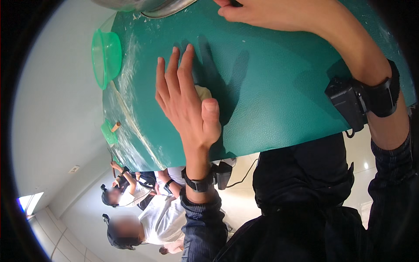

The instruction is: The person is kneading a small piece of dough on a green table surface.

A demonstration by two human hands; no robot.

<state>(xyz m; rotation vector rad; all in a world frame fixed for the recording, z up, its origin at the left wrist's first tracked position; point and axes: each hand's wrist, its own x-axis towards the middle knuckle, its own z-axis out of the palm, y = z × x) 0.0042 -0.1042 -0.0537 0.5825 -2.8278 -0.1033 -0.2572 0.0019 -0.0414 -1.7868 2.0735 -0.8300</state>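
Note:
My left hand (179,94) is palm down over a small pale lump of dough (202,92) on the green mat (266,100), its fingers spread and slightly bent, the thumb along the lump's near side. Much of the dough is hidden under it. At the top edge, my right hand (238,12) has its fingers curled and partly cut off by the frame, so whatever is in them cannot be made out. A metal vessel's rim (168,11) is to the left of that hand.
A green plastic bowl (106,59), a smaller green container (109,133) with a wooden stick, a long pale strip (133,122) and white powder line the mat's left edge. Co-workers in caps and white tops (157,218) are beyond it at lower left. A white wall rises behind.

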